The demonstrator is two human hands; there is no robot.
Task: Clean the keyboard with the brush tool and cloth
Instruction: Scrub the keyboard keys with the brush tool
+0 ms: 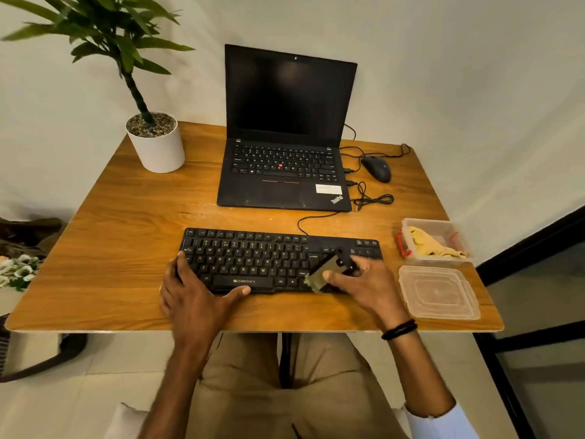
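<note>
A black keyboard lies across the near middle of the wooden desk. My left hand grips its left front corner, thumb on the front edge and fingers over the left side. My right hand holds a brush tool with a black handle and pale bristles. The bristles rest on the keys at the keyboard's right part, near the arrow keys. A yellow cloth lies crumpled in a clear plastic box to the right of the keyboard.
The box's clear lid lies at the desk's near right corner. An open black laptop stands behind the keyboard, with a black mouse and loose cables to its right. A potted plant occupies the far left corner.
</note>
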